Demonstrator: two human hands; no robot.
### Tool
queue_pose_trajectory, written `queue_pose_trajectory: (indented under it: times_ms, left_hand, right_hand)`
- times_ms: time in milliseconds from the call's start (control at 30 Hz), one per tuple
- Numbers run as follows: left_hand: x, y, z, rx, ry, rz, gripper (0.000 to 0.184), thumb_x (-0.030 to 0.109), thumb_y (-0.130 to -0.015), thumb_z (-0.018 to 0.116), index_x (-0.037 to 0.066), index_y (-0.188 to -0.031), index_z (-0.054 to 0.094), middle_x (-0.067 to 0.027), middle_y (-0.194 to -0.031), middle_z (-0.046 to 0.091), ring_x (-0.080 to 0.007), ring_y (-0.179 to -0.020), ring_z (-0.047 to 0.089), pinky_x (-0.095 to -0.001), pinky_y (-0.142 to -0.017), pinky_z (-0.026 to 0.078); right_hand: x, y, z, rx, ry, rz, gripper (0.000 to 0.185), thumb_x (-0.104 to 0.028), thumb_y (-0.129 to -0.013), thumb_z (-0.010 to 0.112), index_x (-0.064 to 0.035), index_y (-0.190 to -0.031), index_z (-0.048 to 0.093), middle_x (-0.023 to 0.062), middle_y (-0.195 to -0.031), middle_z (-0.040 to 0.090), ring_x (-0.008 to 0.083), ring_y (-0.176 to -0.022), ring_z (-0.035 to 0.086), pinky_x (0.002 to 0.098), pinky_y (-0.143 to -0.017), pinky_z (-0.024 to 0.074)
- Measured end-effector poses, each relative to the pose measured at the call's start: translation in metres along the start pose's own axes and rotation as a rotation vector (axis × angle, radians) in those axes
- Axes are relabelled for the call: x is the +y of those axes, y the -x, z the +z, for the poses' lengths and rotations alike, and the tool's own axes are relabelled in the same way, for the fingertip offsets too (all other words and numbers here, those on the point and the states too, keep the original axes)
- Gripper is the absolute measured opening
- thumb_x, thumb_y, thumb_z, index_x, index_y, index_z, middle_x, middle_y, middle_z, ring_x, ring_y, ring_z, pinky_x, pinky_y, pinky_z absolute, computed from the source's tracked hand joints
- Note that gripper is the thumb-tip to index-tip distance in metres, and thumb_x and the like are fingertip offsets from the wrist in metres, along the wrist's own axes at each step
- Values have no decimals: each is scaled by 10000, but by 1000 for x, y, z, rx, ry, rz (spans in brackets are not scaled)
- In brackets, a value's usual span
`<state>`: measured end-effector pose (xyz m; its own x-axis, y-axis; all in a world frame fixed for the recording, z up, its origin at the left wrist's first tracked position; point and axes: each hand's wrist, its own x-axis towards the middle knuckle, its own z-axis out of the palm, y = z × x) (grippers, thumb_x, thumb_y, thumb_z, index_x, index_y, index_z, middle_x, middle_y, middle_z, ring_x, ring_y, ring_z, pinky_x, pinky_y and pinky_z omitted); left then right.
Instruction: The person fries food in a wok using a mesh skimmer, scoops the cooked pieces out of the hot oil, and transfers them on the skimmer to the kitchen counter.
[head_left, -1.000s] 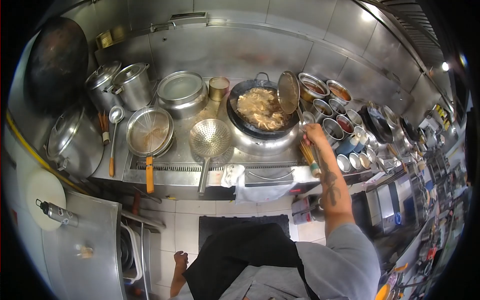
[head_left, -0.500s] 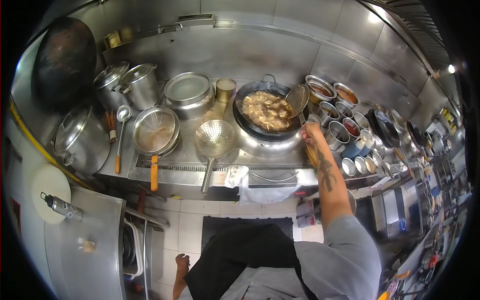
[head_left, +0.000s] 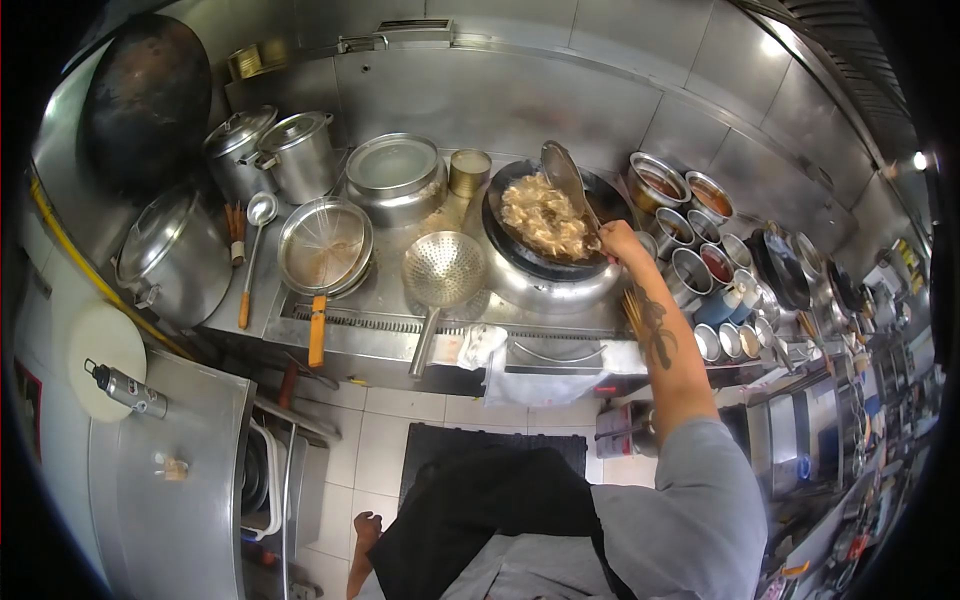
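Observation:
My right hand (head_left: pixel 619 243) is closed on the handle of a round skimmer (head_left: pixel 565 176), whose bowl is tilted up on edge at the back of the wok. Pale brown food in bubbling liquid (head_left: pixel 545 218) fills the middle of the black wok (head_left: pixel 497 235), which sits on a round steel burner ring (head_left: pixel 550 291). My left hand (head_left: pixel 368 525) hangs low beside the black apron, away from the counter, its fingers curled in; whether anything small is inside them does not show.
A perforated ladle (head_left: pixel 444 268), a strainer with an orange handle (head_left: pixel 325 245) and lidded pots (head_left: pixel 303 158) stand left of the wok. Sauce containers (head_left: pixel 716 262) and a bamboo brush (head_left: pixel 634 308) are to the right. A bottle (head_left: pixel 130 390) lies at the lower left.
The skimmer has moved left and tipped up more steeply over the wok, with my right hand on it. The food has shifted and bunched up. The whole view has drifted, moving the counter rightward.

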<state>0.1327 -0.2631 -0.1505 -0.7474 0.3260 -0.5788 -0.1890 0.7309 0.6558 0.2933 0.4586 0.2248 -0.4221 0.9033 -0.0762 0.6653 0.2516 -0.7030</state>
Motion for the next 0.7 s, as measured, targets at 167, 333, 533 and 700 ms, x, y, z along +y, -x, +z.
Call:
queue_pose_trajectory:
  times_ms: [167, 333, 533, 700]
  left_hand:
    - [14, -20, -2, 2, 107, -105, 413, 30, -684, 577, -109, -1064, 495, -97, -553, 530, -158, -418, 497, -285, -347, 391]
    - [30, -44, -2, -11, 135, -145, 407, 26, -688, 588, -81, -1070, 493, -90, -583, 529, -160, -417, 486, -275, -340, 383]
    - [53, -47, -3, -100, -5, -81, 408, 36, -690, 595, -57, -1076, 502, -95, -603, 538, -169, -438, 501, -290, -355, 403]
    - [50, -61, 3, -93, 32, -72, 408, 47, -679, 597, -47, -1068, 516, -93, -609, 541, -171, -443, 503, -297, -370, 427]
  right_hand:
    - [-18, 46, -35, -12, 6, -23, 226, -193, -841, 453, -19, -763, 575, 45, -491, 494, 129, -320, 432, 282, -302, 308]
    - [-39, 111, -84, -71, 146, -100, 235, -183, -835, 456, 3, -754, 575, 57, -490, 495, 131, -332, 442, 287, -322, 331]
    - [-18, 125, -80, -130, 267, -103, 237, -137, -814, 447, 26, -686, 560, 74, -482, 506, 148, -331, 445, 293, -340, 351]
    - [-5, 121, -54, 6, 266, -127, 231, -136, -809, 437, 23, -694, 559, 86, -485, 512, 171, -336, 464, 310, -364, 389]
